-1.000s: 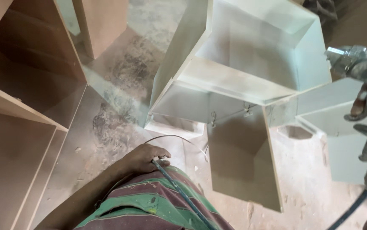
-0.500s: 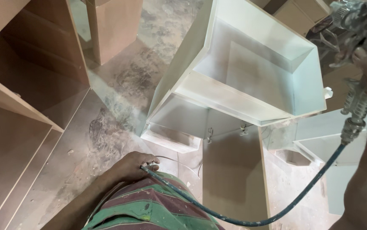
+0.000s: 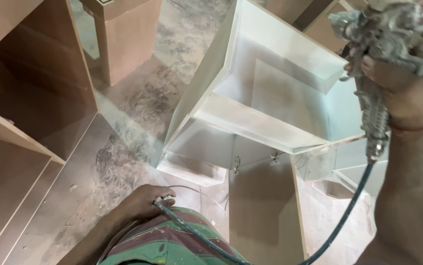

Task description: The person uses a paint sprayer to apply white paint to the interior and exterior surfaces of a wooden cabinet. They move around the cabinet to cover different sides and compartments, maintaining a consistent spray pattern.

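Right hand [image 3: 408,86] is closed around the grip of a paint-crusted grey metal spray gun [image 3: 383,44], held at upper right beside the white-coated open box-shaped cabinet [image 3: 270,98]; the gun's long axis runs near vertical, head up, nozzle facing left toward the cabinet. Its dark blue-grey air hose [image 3: 349,211] drops from the handle base and loops left. Left hand [image 3: 145,201], low at the waist, pinches that hose above the dusty floor [image 3: 138,113].

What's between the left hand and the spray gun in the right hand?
In the head view, the air hose runs from the left hand down across the striped cloth, then up to the spray gun in the right hand.
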